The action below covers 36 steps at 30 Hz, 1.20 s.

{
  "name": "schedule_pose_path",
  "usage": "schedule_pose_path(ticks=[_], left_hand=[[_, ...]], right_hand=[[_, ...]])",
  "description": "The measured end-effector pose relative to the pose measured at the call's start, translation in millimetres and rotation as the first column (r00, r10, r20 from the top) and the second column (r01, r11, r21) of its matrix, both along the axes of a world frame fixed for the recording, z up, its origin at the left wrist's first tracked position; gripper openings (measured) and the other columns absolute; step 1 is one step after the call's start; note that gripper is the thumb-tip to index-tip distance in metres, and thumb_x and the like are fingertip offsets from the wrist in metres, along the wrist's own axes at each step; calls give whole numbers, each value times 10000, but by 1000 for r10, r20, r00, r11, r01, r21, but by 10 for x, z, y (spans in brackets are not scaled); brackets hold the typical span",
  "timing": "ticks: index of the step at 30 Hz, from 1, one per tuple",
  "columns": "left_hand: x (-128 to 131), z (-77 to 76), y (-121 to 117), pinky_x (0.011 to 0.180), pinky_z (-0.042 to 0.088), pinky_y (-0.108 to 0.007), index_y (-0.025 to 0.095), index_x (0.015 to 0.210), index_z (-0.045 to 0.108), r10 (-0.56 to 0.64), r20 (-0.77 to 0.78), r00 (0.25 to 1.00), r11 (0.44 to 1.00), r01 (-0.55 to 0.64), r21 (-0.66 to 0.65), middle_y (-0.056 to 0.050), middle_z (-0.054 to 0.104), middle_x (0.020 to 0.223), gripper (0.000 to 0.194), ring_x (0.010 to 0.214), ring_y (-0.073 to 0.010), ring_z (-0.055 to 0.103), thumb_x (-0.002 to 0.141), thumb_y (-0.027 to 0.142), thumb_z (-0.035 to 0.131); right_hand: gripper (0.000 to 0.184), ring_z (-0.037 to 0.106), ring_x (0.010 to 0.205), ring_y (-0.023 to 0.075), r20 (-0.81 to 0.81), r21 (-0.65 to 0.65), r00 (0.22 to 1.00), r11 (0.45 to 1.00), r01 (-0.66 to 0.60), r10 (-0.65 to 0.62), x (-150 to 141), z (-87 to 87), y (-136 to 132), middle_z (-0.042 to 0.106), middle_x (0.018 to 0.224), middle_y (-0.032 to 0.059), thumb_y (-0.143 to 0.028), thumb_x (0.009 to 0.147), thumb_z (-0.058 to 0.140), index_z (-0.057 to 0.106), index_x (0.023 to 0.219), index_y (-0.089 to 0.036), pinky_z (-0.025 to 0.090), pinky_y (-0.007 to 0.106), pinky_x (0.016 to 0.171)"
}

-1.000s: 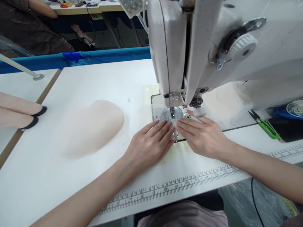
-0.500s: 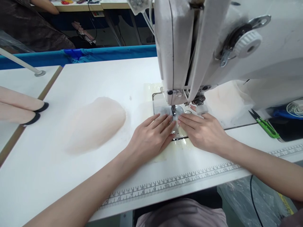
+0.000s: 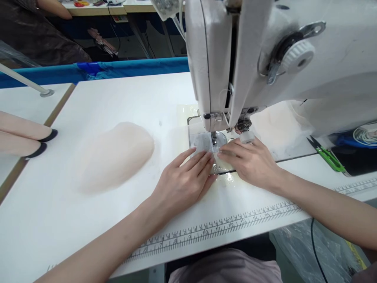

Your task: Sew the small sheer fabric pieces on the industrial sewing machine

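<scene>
Currently, a thin see-through cloth (image 3: 200,142) lies flat on the counter (image 3: 88,236), under the presser foot (image 3: 213,138) of the sewing machine (image 3: 218,59).

Left hand (image 3: 184,179): palm down, fingers extended and nearly side by side, tips resting on the cloth just in front of the foot; no grip seen. Right hand (image 3: 255,163): fingertips by the cloth's right edge, narrowly spaced; cannot tell whether anything is pinched beneath.

Progress: cloth is in place at the foot, judged mid-work. Any seam is too fine to make out, so the finished length and the remainder cannot be measured. Cloth is not yet free of the machine.

Nearby: a sheer beige piece (image 3: 120,157) lies apart at left, another pale piece (image 3: 273,122) at right. Green snips (image 3: 328,157) lie unused, beyond the right hand.
</scene>
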<state>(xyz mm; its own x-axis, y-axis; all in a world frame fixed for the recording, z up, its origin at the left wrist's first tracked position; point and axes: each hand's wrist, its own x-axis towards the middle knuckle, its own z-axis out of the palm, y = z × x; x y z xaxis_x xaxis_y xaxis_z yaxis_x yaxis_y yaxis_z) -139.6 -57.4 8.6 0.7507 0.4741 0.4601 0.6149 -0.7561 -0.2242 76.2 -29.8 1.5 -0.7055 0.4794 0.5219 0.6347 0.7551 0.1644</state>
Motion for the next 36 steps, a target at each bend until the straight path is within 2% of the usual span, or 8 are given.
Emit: schedule_pose_path(ticks=[13,23,29,36], left_hand=[[-1,-31,24,964,530,-411,74,1095,687,26,22,999,999,-26,-30,-125,711,1126,284,1055,-250,678,923,263,561],[-26,-112,150,1020,492,-441,54,1153,657,62,50,997,995,-58,-83,-141,686,1175,341,1115,-262,648,942,290,531],[-26,-130,223,1016,496,-443,60,1175,648,81,82,993,993,-73,-98,-133,682,1189,360,1128,-261,641,951,307,512],[-38,-144,255,958,546,-430,54,1225,616,128,95,987,977,-109,-183,-143,648,1251,421,1186,-277,602,963,354,479]], right_hand=[[352,627,853,158,12,32,1000,999,7,-7,-10,-38,20,739,1020,2,-5,887,401,711,929,-167,391,384,1018],[340,624,948,192,62,11,997,999,49,-50,-22,-44,66,732,1075,18,-39,902,410,694,1051,-154,375,417,1053],[330,628,934,194,70,8,996,998,60,-61,-15,-40,66,731,1085,21,-51,888,437,695,1057,-168,343,445,1071],[333,622,840,185,43,46,996,996,73,-75,10,4,53,739,1059,20,-36,855,461,708,1029,-176,354,458,1049]])
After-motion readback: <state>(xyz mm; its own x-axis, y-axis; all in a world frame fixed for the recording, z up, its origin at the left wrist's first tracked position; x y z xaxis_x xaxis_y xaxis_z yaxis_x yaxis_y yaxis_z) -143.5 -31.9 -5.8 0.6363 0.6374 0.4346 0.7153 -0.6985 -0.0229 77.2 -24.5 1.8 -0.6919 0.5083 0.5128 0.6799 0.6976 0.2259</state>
